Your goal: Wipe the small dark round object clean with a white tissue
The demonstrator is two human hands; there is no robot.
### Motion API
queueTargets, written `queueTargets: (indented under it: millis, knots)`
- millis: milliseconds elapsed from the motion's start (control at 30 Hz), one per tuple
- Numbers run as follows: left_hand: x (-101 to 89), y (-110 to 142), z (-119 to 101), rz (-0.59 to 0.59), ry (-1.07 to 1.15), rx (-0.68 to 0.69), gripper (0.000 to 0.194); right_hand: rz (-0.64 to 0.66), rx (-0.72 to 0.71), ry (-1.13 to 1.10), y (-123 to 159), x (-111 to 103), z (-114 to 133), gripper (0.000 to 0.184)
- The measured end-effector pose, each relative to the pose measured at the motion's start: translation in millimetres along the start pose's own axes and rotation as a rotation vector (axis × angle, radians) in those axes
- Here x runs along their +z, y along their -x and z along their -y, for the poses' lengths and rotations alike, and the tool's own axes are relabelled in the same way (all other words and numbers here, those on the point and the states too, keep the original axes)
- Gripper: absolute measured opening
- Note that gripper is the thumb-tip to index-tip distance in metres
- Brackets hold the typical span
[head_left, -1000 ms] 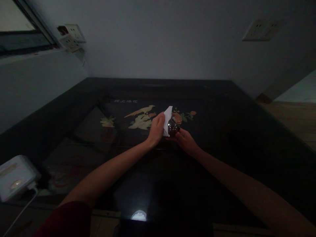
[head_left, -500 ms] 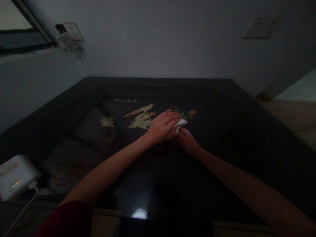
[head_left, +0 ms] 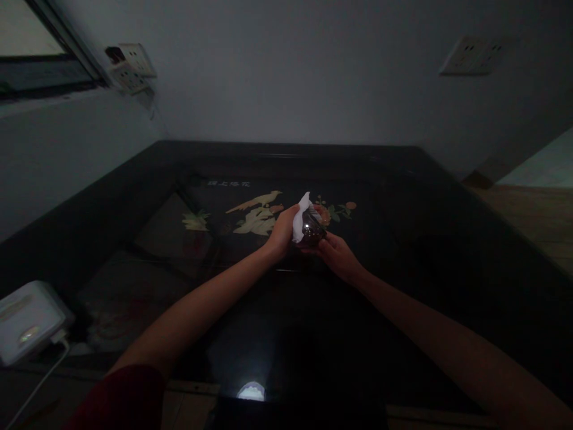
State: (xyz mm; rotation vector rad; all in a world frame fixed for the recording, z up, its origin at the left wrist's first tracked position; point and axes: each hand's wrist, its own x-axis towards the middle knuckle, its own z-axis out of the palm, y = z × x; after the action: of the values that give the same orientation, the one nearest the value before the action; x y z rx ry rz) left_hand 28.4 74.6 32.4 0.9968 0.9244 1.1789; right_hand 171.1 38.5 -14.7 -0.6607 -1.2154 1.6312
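Observation:
In the head view, a small, shiny, dark rounded object [head_left: 313, 232] is held up between my hands above the middle of the dark glossy table [head_left: 286, 334]. Its exact kind is too dim to make out. My left hand [head_left: 282, 232] is closed around a white tissue [head_left: 299, 224], pressing it against the object's left side. From the right, my right hand [head_left: 339, 255] grips the lower right edge of the object with thumb and fingers. Some fingertips are hidden behind the object and the tissue.
Flower and bird pictures [head_left: 257, 218] decorate the tabletop. A white box [head_left: 33, 322] with a cable is at the left front. Wall sockets appear on the left [head_left: 136, 60] and right [head_left: 472, 57], and a wall [head_left: 286, 77] borders the table's far edge.
My left hand has turned and drawn back to the left, uncovering the shiny rounded object. The tissue now stands upright along its left side. My right hand keeps nearly the same place.

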Motion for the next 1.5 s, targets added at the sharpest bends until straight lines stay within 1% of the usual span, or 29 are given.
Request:
queueTargets:
  millis: [67, 133, 200, 267, 333, 433, 567, 633, 733, 800, 867, 967, 1033, 1067, 1133, 1233, 1367, 1433, 1500]
  knots:
    - [0.9, -1.6, 0.9, 0.017, 0.063, -0.043, 0.036, 0.003, 0.003, -0.006, 0.2, 0.0, 0.3, 0.045]
    - [1.2, -0.8, 0.4, 0.023, 0.050, -0.023, 0.035, 0.002, 0.004, -0.002, 0.0, -0.4, -0.1, 0.047]
    - [0.8, 2.1, -1.1, -0.008, -0.048, 0.068, 0.033, 0.002, 0.002, 0.007, -0.6, -1.2, -1.2, 0.050]
    - [-0.1, 6.1, -2.9, -0.046, -0.188, 0.192, 0.033, 0.001, -0.001, 0.012, -1.2, -2.1, -2.7, 0.052]
    - [-1.1, 10.2, -4.7, -0.042, -0.323, 0.300, 0.038, -0.001, -0.002, 0.022, -1.5, -3.1, -4.0, 0.052]
    - [-2.0, 15.0, -7.4, -0.003, -0.510, 0.459, 0.043, -0.003, 0.000, 0.066, -1.4, -4.6, -4.8, 0.052]
    - [-2.6, 18.2, -11.5, 0.066, -0.802, 0.708, 0.038, -0.026, -0.021, 0.185, -1.3, -7.0, -4.9, 0.050]
    - [-2.9, 18.7, -13.9, 0.113, -0.944, 0.811, 0.037, -0.037, -0.035, 0.230, -1.1, -7.5, -4.2, 0.047]
    - [-2.9, 19.1, -17.2, 0.198, -1.094, 0.925, 0.035, -0.045, -0.034, 0.275, -0.6, -5.8, -1.0, 0.044]
    - [-2.5, 19.3, -18.3, 0.246, -1.125, 0.968, 0.033, -0.056, -0.037, 0.313, -0.3, -3.7, 2.1, 0.041]
    - [-1.9, 19.3, -18.1, 0.265, -1.114, 0.981, 0.030, -0.064, -0.042, 0.341, -0.4, -1.9, 4.3, 0.039]
    - [-1.2, 18.7, -16.4, 0.220, -1.019, 0.934, 0.030, -0.042, -0.037, 0.307, -1.1, -2.1, 3.1, 0.037]
    - [-1.2, 17.9, -15.2, 0.149, -0.892, 0.838, 0.031, -0.021, -0.034, 0.257, -1.8, -4.5, -0.5, 0.039]
    - [-1.4, 17.2, -14.8, 0.110, -0.815, 0.761, 0.032, -0.012, -0.033, 0.235, -2.1, -6.1, -2.7, 0.041]
    - [-1.8, 15.4, -14.0, 0.056, -0.652, 0.565, 0.035, 0.004, -0.027, 0.197, -2.5, -8.6, -6.3, 0.045]
    - [-2.0, 10.7, -12.5, 0.025, -0.407, 0.285, 0.038, 0.033, -0.013, 0.132, -2.4, -8.9, -7.1, 0.046]
    - [0.2, 3.1, -10.6, -0.018, -0.090, 0.058, 0.032, 0.056, -0.006, 0.087, -0.4, -3.8, -1.8, 0.047]
    - [1.9, 0.9, -10.1, -0.004, 0.048, -0.040, 0.032, 0.050, -0.010, 0.081, 0.4, -1.9, -0.2, 0.045]
    - [3.0, 0.2, -9.0, 0.003, 0.136, -0.111, 0.033, 0.043, -0.014, 0.085, 0.5, -1.5, -0.4, 0.043]
